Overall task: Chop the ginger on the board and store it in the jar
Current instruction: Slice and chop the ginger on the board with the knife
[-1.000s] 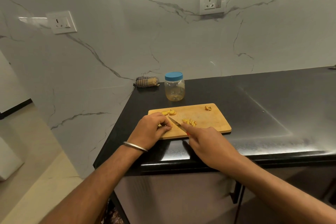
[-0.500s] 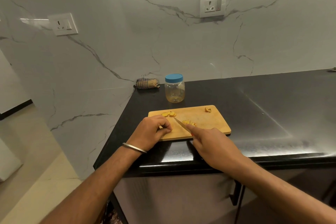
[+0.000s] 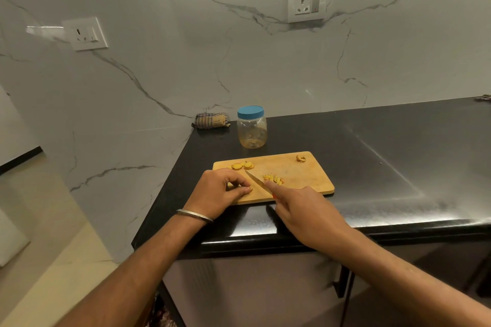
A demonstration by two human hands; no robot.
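Knife (image 3: 254,179) handle hidden inside right hand (image 3: 305,216); only the blade and a speck of orange show. Left hand (image 3: 220,194) fingers curl under; what they pinch, if anything, cannot be told. Board (image 3: 297,171) near edge at 7 o'clock covered by that hand. Counter (image 3: 398,146) cut off at 3 o'clock. Small dark item (image 3: 483,98) at frame edge, 2 o'clock, unidentifiable.
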